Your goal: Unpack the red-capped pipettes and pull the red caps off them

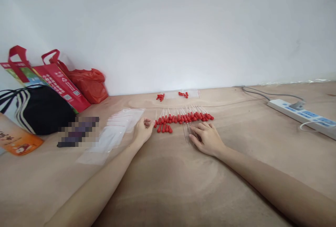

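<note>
1. Pale wall (168, 38) behind, wooden tabletop (157, 192) running up to it.
2. Droppers (179, 118): red bulbs, thin clear stems; long, packed row mid-table, bulbs toward me, stems toward wall. Four more red bulbs (163, 128) sit in front, near row's left end.
3. Two small red bunches (160, 97) near the wall, at a flat clear bag (194, 94).
4. Room to move: wood between my forearms, also from row's right end over to power strip (304, 113). Clear plastic sleeves (112, 129) bound my left.
5. Hands apart. Left hand (144, 129): fingers drawn in, right beside the row's left-end bulb; can't tell if gripping.
6. Right hand (207, 137): loosely curled, thumb apart, fingertips at clear tubes (186, 134); can't tell if pinched.
</note>
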`<state>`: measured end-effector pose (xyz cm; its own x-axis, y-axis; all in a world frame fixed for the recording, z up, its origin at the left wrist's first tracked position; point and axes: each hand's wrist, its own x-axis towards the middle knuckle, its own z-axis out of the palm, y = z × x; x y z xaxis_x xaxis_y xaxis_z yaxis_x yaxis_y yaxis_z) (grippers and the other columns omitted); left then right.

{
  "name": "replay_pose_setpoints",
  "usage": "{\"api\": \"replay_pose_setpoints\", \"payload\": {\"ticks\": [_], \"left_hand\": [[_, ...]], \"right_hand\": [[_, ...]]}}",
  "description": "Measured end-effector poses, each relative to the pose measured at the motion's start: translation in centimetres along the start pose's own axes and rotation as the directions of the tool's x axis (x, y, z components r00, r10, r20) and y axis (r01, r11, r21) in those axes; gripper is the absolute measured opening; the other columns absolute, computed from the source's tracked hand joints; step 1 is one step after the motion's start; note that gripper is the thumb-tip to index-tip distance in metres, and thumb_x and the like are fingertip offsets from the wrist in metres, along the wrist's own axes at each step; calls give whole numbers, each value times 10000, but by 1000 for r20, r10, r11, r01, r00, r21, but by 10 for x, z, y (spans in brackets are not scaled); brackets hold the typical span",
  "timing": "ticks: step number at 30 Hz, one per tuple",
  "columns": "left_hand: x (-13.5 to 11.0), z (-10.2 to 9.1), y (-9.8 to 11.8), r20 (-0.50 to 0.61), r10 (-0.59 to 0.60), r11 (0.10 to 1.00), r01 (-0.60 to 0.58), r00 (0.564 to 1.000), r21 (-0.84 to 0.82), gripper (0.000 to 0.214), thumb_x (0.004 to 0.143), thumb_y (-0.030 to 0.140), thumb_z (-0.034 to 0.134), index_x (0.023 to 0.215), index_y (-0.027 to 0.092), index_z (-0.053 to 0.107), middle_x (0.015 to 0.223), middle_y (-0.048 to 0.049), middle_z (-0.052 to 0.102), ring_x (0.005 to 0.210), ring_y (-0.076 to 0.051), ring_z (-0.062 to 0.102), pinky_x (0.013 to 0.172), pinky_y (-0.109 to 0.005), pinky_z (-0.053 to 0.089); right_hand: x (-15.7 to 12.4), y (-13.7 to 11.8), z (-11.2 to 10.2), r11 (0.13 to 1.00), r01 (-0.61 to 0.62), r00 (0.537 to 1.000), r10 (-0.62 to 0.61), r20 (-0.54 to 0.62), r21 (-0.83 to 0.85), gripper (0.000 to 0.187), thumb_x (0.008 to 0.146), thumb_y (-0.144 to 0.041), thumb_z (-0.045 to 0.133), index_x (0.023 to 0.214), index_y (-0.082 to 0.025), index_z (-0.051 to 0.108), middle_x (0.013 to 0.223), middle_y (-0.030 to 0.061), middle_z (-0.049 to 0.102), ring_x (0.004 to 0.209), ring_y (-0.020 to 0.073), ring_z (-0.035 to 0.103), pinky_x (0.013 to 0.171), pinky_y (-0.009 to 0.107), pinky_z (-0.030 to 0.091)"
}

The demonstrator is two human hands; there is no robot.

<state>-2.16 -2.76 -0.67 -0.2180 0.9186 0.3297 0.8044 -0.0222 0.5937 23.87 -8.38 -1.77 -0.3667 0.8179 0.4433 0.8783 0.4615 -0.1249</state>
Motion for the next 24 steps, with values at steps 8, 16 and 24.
{"api": "replay_pose_setpoints", "payload": {"ticks": [8, 16, 24], "left_hand": [[-1, 3, 4, 54, -4, 1000, 5, 999, -15, 183, 673, 341, 575, 767, 185, 562, 634, 0, 601, 601, -160, 564, 581, -260, 404], [-3, 2, -3, -100, 20, 977, -41, 995, -211, 314, 750, 342, 489, 997, 154, 437, 723, -4, 559, 625, -124, 593, 584, -234, 479], [-48, 1, 31, 20, 661, 722, -629, 750, -288, 153, 806, 254, 495, 938, 177, 505, 814, -21, 564, 751, -122, 589, 694, -244, 506]], "right_hand": [[0, -1, -1, 999, 34, 999, -33, -36, 36, 321, 848, -407, 398, 976, -201, 609, 809, 57, 609, 836, 185, 498, 737, 333, 290], [0, 6, 6, 989, -5, 974, 39, -223, 150, 286, 848, -359, 406, 1024, -198, 565, 876, 70, 597, 860, 198, 513, 771, 355, 357], [0, 16, -2, 982, 142, 899, -76, -431, 122, 594, 760, -459, 526, 1266, -186, 380, 1200, 133, 453, 1096, 250, 430, 910, 420, 339]]}}
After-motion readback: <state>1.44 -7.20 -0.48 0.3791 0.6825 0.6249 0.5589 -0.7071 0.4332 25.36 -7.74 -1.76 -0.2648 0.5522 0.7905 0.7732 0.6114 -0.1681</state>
